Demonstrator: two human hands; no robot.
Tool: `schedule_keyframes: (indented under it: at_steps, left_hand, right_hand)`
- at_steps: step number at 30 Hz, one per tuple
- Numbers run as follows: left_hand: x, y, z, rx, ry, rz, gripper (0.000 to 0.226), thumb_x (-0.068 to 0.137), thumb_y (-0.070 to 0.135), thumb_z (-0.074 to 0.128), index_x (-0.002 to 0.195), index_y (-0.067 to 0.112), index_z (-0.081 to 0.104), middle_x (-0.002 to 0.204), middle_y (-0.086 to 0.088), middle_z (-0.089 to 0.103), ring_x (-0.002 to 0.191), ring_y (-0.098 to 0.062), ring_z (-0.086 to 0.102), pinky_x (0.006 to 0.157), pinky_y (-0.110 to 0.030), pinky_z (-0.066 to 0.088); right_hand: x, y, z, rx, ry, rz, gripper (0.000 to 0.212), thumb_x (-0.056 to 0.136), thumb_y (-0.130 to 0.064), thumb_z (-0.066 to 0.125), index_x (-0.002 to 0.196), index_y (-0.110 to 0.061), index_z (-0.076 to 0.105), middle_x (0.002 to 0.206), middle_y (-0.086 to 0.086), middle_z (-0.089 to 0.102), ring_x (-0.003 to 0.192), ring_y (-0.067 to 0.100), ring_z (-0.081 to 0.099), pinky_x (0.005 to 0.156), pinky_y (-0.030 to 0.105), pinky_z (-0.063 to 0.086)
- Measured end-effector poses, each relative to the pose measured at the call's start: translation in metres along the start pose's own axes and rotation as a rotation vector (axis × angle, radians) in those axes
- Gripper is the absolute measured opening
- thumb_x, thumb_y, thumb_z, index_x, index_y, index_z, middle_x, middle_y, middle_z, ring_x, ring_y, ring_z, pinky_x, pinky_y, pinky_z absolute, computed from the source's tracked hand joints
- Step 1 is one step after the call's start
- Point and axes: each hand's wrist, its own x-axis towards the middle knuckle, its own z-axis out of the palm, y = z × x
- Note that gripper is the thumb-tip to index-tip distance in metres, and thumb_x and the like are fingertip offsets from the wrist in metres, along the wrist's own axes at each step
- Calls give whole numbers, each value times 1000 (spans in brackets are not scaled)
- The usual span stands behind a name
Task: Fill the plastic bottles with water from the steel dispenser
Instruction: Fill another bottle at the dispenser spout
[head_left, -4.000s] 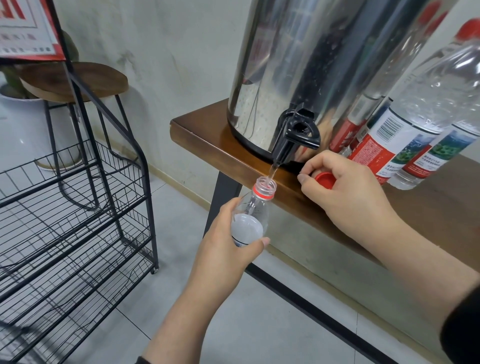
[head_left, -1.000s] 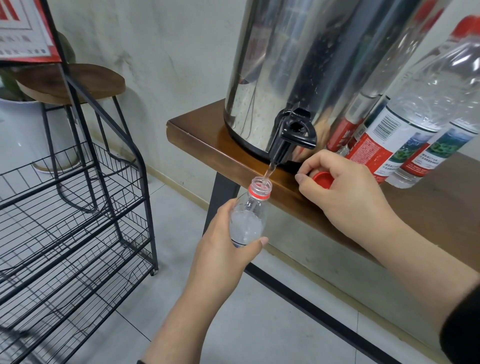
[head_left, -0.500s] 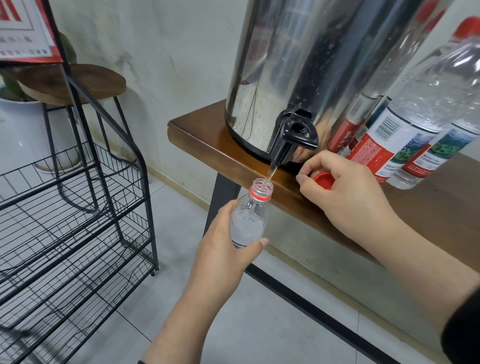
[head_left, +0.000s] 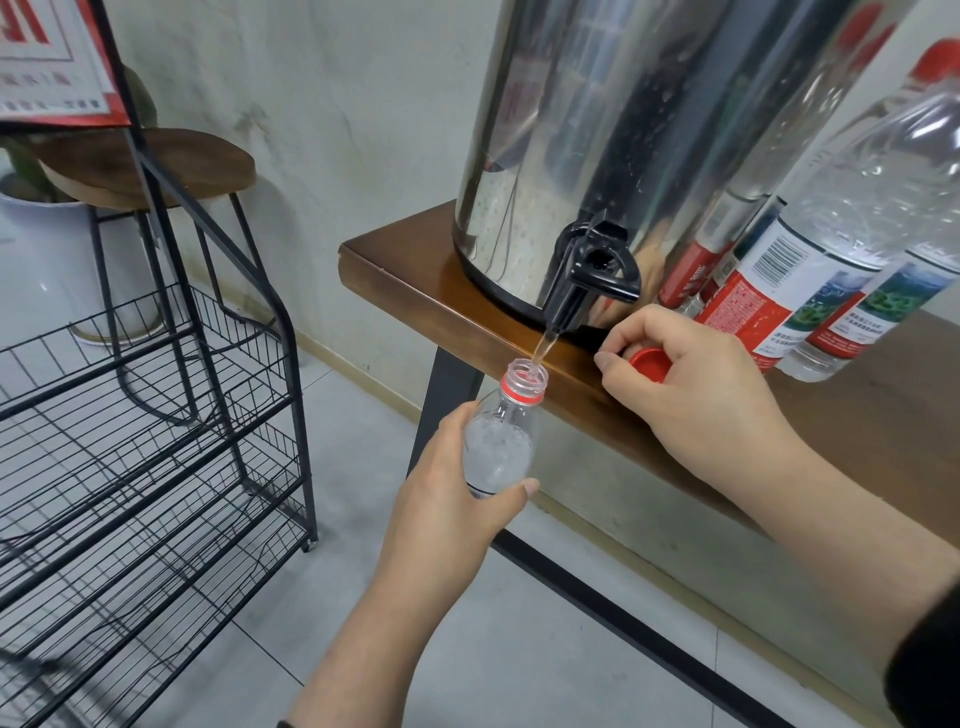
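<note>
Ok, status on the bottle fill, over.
Left hand grips bottle under tap, water running in. Right hand holds red cap at the table edge. Nothing in the way.

Steel dispenser (head_left: 597, 130): mirror-bright silver, black band at its base, red and white reflections of the labelled bottles to its right.
Tap (head_left: 592, 275): glossy black, on the dispenser's front.
Open bottle (head_left: 501, 441): clear plastic under the tap, red ring at its neck, frothy white water inside.
Cap (head_left: 649, 364): plain red, just right of the tap.
Labelled bottles (head_left: 841, 249): clear, right of the dispenser; red and white labels with a black barcode and blue-green landscape panels; red tops.
Table (head_left: 415, 265): warm brown wood grain under the dispenser, black legs.
Wire rack (head_left: 156, 415): black, left of the dispenser.
Stool (head_left: 171, 166): dark brown seat, black legs.
Floor tiles (head_left: 519, 649): pale grey.
</note>
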Motion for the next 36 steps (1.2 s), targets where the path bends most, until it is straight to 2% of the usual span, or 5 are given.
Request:
schedule_keyframes:
  at_steps: [4, 8, 17, 22, 36]
  left_hand:
    - [0, 0, 0, -2, 1, -4, 81, 83, 44, 82, 148, 47, 34, 138, 28, 51, 127, 0, 48, 90, -12, 38]
    - [1, -1, 1, -14, -1, -7, 80, 82, 43, 82, 146, 48, 35, 136, 28, 53, 126, 0, 50, 81, -1, 35]
    - [2, -2, 2, -35, -4, -22, 80, 81, 41, 83, 146, 45, 36, 137, 24, 52, 126, -4, 49, 65, 4, 41]
    - [2, -3, 2, -27, 5, -5, 78, 81, 42, 84, 143, 46, 38, 133, 26, 55, 125, -3, 52, 78, -2, 39]
    - [2, -2, 2, -28, 20, 12, 75, 80, 42, 84, 139, 51, 39, 129, 29, 55, 121, 1, 52, 78, 0, 38]
  right_hand:
    - [0, -1, 0, 4, 6, 3, 4, 90, -41, 67, 88, -39, 64, 91, -19, 65, 90, -4, 57, 67, 23, 47]
    - [-1, -1, -1, 10, 4, 5, 4, 90, -40, 67, 88, -38, 65, 91, -19, 65, 90, 0, 58, 73, 28, 52]
    - [0, -2, -1, 13, -2, 3, 3, 90, -40, 67, 88, -38, 65, 90, -18, 66, 89, 1, 58, 77, 34, 54]
    - [0, -2, -1, 22, -2, -5, 5, 91, -39, 68, 87, -39, 65, 90, -18, 66, 89, 1, 59, 75, 33, 54]
    - [1, 2, 0, 18, 8, -18, 6, 91, -38, 67, 86, -38, 65, 89, -18, 66, 89, -3, 57, 69, 24, 49]
